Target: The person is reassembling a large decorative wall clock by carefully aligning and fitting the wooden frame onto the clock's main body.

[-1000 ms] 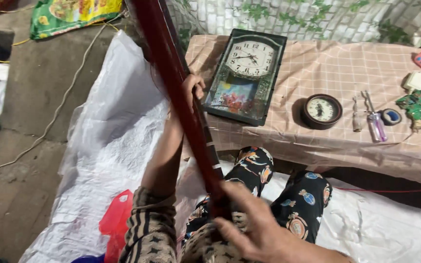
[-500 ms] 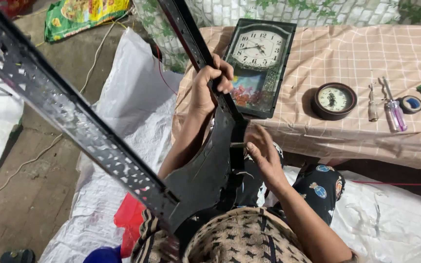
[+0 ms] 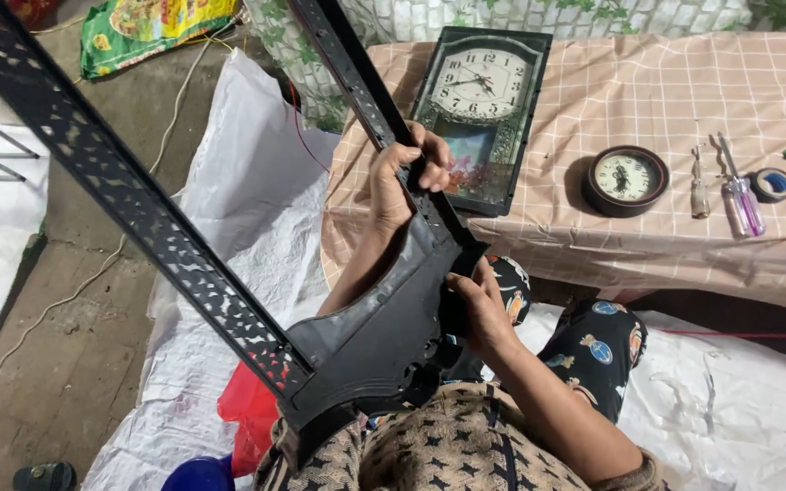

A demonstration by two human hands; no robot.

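- The person sits on the floor by a low desk, holding a black metal frame over their lap.
- The left hand has its grip clamped around the frame's upper perforated arm, fingers curled over it.
- The right hand presses against the broad middle plate, grip closed on its edge.
- A second perforated arm runs up to the left from that plate.
- On the checked cloth of the desk lie a rectangular wall clock, a small round clock, two screwdrivers and a roll of tape.
- White sacking covers the floor to the left.
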